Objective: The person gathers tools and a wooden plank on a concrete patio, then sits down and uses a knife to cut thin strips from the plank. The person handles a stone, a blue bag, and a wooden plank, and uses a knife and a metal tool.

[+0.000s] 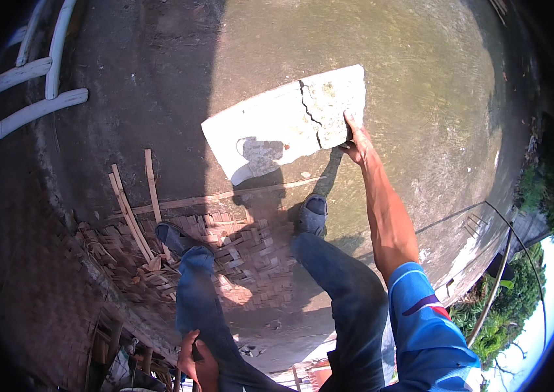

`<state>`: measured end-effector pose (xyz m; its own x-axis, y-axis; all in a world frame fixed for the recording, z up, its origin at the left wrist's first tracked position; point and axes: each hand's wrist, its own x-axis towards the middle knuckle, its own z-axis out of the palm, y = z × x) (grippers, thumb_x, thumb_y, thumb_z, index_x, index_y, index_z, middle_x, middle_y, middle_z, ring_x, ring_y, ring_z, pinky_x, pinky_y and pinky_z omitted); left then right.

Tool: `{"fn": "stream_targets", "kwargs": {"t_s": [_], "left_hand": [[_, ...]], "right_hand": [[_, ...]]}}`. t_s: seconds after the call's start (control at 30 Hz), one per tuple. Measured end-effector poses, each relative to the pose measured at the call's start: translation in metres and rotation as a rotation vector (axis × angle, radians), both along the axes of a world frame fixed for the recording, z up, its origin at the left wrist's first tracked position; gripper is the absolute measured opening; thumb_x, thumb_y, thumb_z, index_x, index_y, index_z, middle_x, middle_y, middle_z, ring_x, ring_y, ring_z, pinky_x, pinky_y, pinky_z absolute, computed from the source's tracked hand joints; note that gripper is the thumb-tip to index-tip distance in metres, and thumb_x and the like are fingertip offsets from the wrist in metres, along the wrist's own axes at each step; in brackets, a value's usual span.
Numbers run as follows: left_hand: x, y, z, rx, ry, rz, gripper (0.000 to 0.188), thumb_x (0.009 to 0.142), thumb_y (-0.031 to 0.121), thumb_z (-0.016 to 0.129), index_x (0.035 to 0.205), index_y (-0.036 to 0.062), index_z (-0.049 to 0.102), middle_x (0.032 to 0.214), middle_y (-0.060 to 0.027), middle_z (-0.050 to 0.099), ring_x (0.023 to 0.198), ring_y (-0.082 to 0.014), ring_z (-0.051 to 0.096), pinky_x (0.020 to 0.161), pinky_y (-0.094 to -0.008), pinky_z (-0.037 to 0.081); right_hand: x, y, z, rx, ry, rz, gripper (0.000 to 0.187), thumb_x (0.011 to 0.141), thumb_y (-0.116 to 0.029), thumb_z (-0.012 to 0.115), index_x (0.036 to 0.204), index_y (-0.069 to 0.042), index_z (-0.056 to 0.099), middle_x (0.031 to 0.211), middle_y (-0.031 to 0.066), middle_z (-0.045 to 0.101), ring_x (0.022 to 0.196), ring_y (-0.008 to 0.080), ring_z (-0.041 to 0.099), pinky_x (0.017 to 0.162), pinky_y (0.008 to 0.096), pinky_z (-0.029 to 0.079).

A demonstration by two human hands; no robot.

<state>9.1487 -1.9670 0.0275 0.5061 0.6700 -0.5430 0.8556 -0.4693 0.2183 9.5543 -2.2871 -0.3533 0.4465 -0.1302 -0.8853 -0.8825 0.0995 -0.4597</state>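
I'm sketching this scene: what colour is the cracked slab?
The slab looks mostly white in sunlight; head view shows it best.

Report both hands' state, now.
Left hand: loosely open, nothing seen in it.
Right hand: closed, gripping the cracked slab at its edge.

Hard sunlight bleaches the cracked slab [260, 121], a dark shadow [264, 151] crosses it, and fisheye edges curve into black.

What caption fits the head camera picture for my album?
Right hand gripping the edge of a cracked pale slab, left hand near the left trouser leg.
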Motion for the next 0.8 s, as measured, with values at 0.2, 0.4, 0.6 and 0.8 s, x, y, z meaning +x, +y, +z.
{"fn": "stream_targets", "kwargs": {"t_s": [0.2, 0.4, 0.6, 0.8], "left_hand": [[0.003, -0.002, -0.003, -0.022, -0.013, 0.0, 0.02, 0.092, 0.009, 0.055, 0.102, 0.0008, 0.071, 0.098, -0.0159, 0.073, 0.096, -0.0313, 0.071, 0.087, -0.0393, 0.053], [0.008, -0.005, -0.002, -0.047, 0.025, 0.023, 0.021, 0.088, 0.005, 0.057, 0.103, -0.0023, 0.071, 0.099, -0.0204, 0.072, 0.096, -0.0356, 0.071, 0.087, -0.0409, 0.054], [0.009, -0.005, 0.001, -0.042, 0.057, 0.044, 0.022, 0.089, 0.008, 0.058, 0.102, -0.0022, 0.071, 0.099, -0.0203, 0.073, 0.096, -0.0354, 0.071, 0.088, -0.0408, 0.053], [-0.002, -0.001, -0.003, -0.037, 0.029, 0.041, 0.022, 0.089, 0.009, 0.058, 0.102, -0.0019, 0.072, 0.099, -0.0198, 0.073, 0.095, -0.0356, 0.071, 0.087, -0.0413, 0.054]], "right_hand": [[-0.009, -0.014, 0.011, 0.085, -0.048, -0.106, 0.078, 0.088, -0.054, 0.07, 0.146, -0.01, 0.042, 0.147, 0.0175, 0.048, 0.136, 0.0437, 0.041, 0.109, 0.0739, 0.022], [-0.012, -0.011, 0.005, 0.219, -0.079, -0.123, 0.075, 0.088, -0.054, 0.071, 0.145, -0.013, 0.045, 0.141, 0.0135, 0.055, 0.129, 0.0332, 0.053, 0.104, 0.0643, 0.039], [-0.014, -0.001, 0.013, 0.146, -0.009, -0.095, 0.075, 0.085, -0.054, 0.074, 0.143, -0.015, 0.047, 0.134, 0.0104, 0.06, 0.121, 0.0303, 0.059, 0.099, 0.0571, 0.045], [-0.009, 0.014, 0.026, 0.116, -0.118, -0.075, 0.076, 0.084, -0.054, 0.075, 0.143, -0.016, 0.047, 0.134, 0.0121, 0.06, 0.119, 0.0316, 0.06, 0.09, 0.0529, 0.052]]}}
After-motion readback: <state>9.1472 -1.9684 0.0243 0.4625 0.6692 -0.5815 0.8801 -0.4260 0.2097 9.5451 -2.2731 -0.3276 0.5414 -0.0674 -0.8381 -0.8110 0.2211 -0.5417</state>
